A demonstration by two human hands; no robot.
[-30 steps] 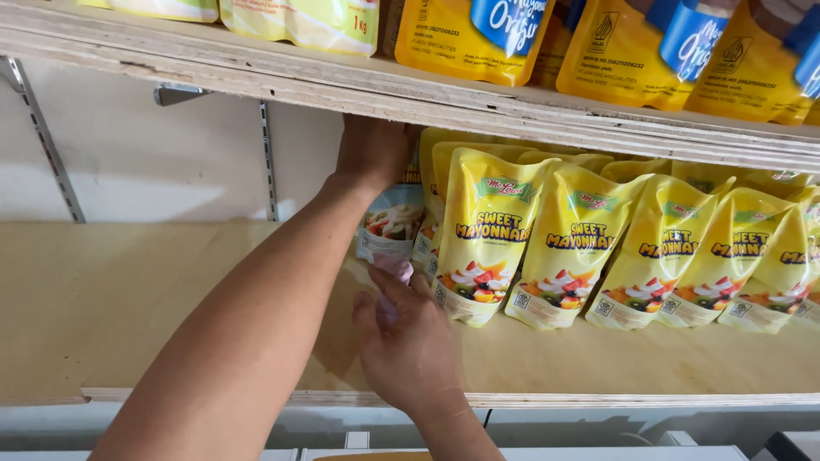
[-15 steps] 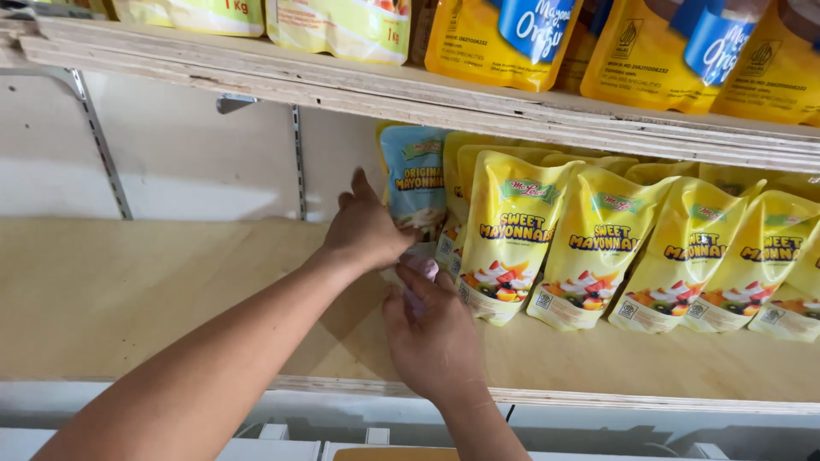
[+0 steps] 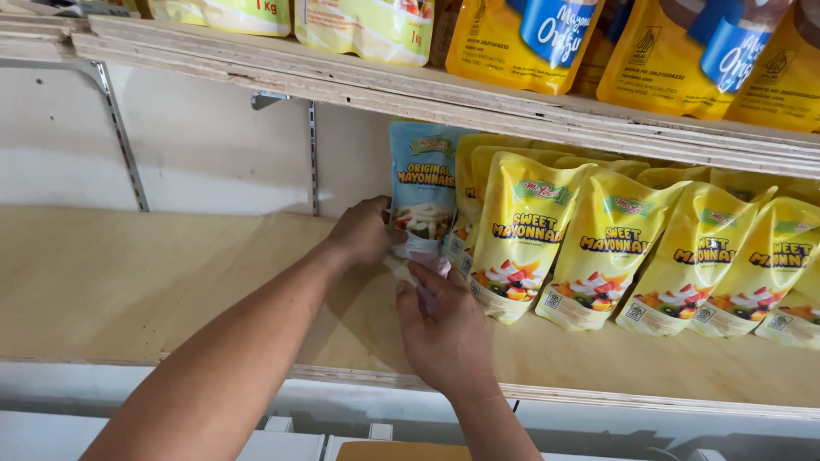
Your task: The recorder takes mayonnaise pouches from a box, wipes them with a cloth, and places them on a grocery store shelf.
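A light blue stand-up pouch [image 3: 422,183] stands upright on the wooden shelf [image 3: 154,282], at the left end of a row of yellow pouches [image 3: 598,243]. My left hand [image 3: 363,229] grips the blue pouch's lower left side. My right hand [image 3: 444,324] holds its bottom edge from the front, fingers curled under it. The blue pouch touches the nearest yellow pouch [image 3: 521,235]. Its lower part is hidden behind my hands.
An upper shelf [image 3: 478,98] carries more yellow and pale pouches [image 3: 521,38] above. Metal shelf rails [image 3: 120,128] run down the white back wall. The left part of the lower shelf is bare wood. White boxes [image 3: 290,444] sit below the shelf edge.
My left hand dropped from the pouch's top under the upper shelf to its lower left side. The blue pouch now stands upright and in full view. The camera moved closer.
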